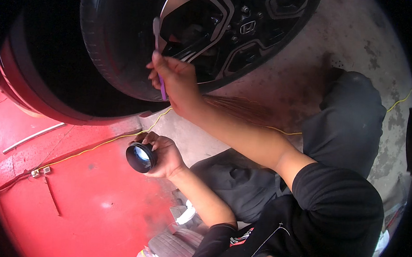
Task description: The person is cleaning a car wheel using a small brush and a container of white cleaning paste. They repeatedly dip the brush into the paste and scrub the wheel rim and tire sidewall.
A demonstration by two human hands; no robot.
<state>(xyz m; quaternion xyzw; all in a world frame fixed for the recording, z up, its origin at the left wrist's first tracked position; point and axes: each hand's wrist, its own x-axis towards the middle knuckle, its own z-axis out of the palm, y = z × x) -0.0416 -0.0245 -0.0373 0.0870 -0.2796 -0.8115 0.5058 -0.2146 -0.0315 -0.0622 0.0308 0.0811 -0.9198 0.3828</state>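
Observation:
My right hand grips a purple-handled toothbrush. Its pale head is over the sidewall of a car tyre, beside the rim edge; I cannot tell whether it touches. Black and silver spokes fill the alloy wheel, which bears a Honda emblem at its centre. Lower down, my left hand holds a small round black container, its mouth turned up towards me. Something bluish-white and shiny shows inside; whether it is liquid or a reflection is unclear.
A red car body panel curves around the tyre at left. A yellow cord runs past a red wall with socket boxes. Broom-like bristles lie under my right forearm. My bent knee is at right, above the concrete floor.

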